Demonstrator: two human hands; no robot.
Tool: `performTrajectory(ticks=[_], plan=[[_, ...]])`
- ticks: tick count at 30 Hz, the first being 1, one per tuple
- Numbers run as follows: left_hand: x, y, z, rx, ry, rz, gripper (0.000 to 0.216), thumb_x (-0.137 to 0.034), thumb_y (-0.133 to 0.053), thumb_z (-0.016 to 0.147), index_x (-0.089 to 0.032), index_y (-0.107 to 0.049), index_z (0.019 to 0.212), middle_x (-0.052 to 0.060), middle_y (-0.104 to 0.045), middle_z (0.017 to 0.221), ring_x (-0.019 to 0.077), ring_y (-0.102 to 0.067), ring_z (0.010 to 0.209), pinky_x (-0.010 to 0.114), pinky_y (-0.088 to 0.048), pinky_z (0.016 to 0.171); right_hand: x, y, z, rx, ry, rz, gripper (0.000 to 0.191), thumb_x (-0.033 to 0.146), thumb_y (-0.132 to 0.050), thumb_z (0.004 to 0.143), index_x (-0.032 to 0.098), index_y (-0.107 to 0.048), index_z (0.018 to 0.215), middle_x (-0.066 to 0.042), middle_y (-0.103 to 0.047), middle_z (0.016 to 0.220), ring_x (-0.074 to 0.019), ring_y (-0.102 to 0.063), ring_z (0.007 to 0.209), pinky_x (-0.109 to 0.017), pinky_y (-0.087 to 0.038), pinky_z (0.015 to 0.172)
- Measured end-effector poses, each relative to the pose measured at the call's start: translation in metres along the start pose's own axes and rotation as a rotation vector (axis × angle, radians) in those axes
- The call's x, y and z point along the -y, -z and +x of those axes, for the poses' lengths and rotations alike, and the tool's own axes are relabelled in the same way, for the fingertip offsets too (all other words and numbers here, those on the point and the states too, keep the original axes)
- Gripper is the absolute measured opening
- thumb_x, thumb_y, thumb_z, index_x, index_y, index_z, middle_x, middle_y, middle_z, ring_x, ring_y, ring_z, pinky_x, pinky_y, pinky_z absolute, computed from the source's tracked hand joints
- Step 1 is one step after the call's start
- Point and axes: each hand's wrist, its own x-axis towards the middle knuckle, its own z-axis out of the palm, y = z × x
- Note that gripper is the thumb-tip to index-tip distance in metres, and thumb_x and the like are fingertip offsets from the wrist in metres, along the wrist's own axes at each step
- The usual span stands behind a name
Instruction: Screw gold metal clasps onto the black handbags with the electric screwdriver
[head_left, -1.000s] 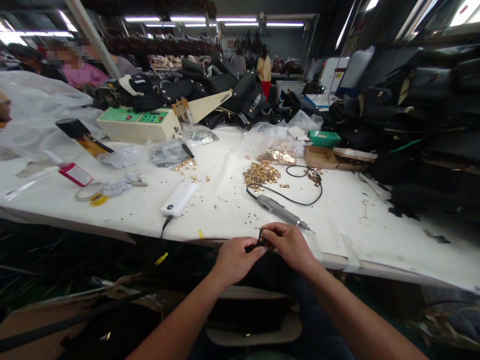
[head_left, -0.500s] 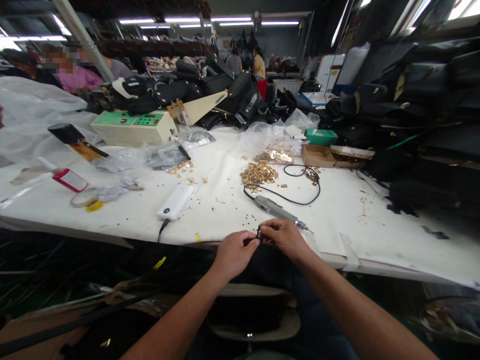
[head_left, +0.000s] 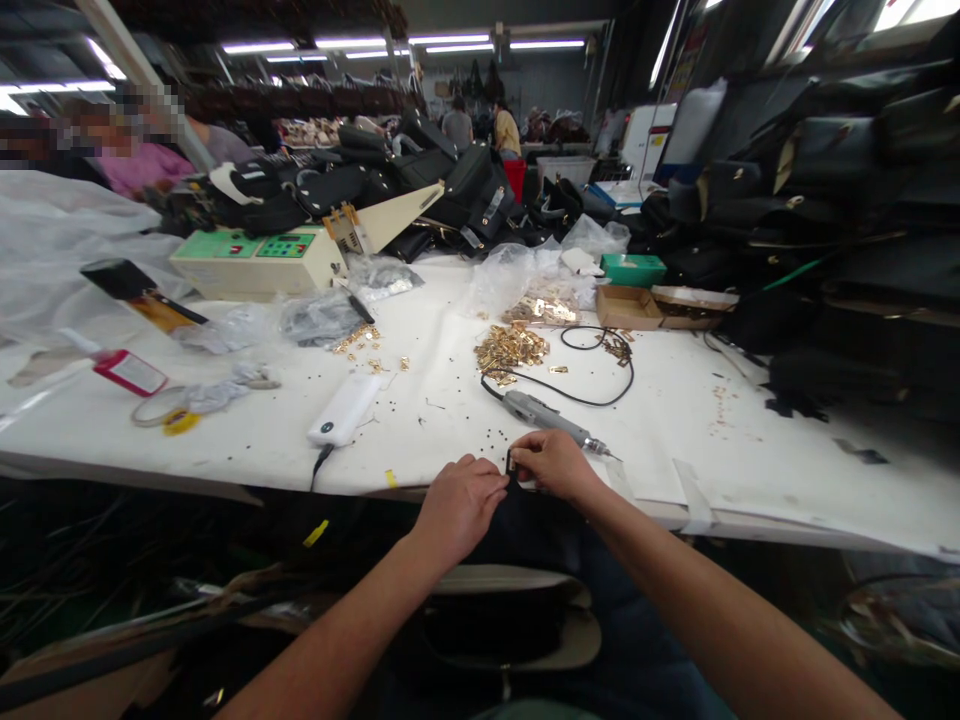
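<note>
My left hand (head_left: 459,503) and my right hand (head_left: 553,464) meet at the near edge of the white table (head_left: 420,410). Both are closed in a pinch on a small black piece (head_left: 511,464) held between them. Dark material hangs below it over my lap. Just beyond my right hand lies a grey electric screwdriver (head_left: 544,417) with a black cord. A few tiny black screws (head_left: 491,437) are scattered in front of my fingers.
A heap of gold metal fittings (head_left: 512,349) lies mid-table, a white power bank (head_left: 343,410) to the left, a green-topped machine (head_left: 259,260) behind it. Cardboard boxes (head_left: 637,307) and black bags (head_left: 465,190) crowd the back and right. A person in pink sits far left.
Both hands have moved forward with the small black piece to the table's edge. The view has shifted slightly, so the table sits a little lower-left in frame.
</note>
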Motion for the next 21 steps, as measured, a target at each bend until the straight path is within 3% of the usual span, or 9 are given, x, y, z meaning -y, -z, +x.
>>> performTrajectory(ticks=[4,9,15,21], plan=[[0.0017,0.0,-0.0012,0.01,-0.011,0.027,0.018,-0.019,-0.061,0.094,-0.025,-0.075,0.103,0.004,-0.072,0.1,0.0219,-0.06,0.095,0.037,-0.045,0.08,0.004,0.0003,0.0009,-0.019,0.046,-0.094,0.017,0.025,-0.063,0.084,0.018,-0.079,0.083,-0.002,-0.07,0.061,-0.0132,-0.059,0.05,-0.024,-0.045,0.053],[-0.0032,0.0013,-0.0012,-0.008,-0.024,0.084,0.019,-0.022,-0.058,0.095,-0.026,-0.074,0.106,0.004,-0.071,0.107,0.0246,-0.057,0.102,0.041,-0.043,0.082,0.0078,0.0065,0.0009,-0.077,0.083,-0.248,0.013,0.025,-0.068,0.08,0.023,-0.081,0.078,-0.004,-0.077,0.082,-0.0209,-0.069,0.08,-0.029,-0.048,0.074],[-0.0023,-0.0034,-0.0013,-0.02,-0.05,0.038,0.019,-0.021,-0.057,0.096,-0.023,-0.072,0.108,0.004,-0.071,0.112,0.0242,-0.056,0.106,0.042,-0.044,0.088,0.0084,0.009,0.0004,-0.066,0.062,-0.435,0.016,0.03,-0.066,0.084,0.024,-0.081,0.084,-0.003,-0.078,0.086,-0.022,-0.07,0.084,-0.03,-0.047,0.077],[0.0014,-0.0082,-0.0024,-0.042,-0.061,0.02,0.019,-0.021,-0.056,0.097,-0.022,-0.071,0.108,0.004,-0.07,0.118,0.024,-0.056,0.107,0.042,-0.045,0.09,0.0077,0.0053,-0.0012,-0.1,0.053,-0.438,0.016,0.03,-0.065,0.085,0.024,-0.08,0.084,-0.003,-0.078,0.085,-0.0209,-0.07,0.082,-0.03,-0.046,0.077]])
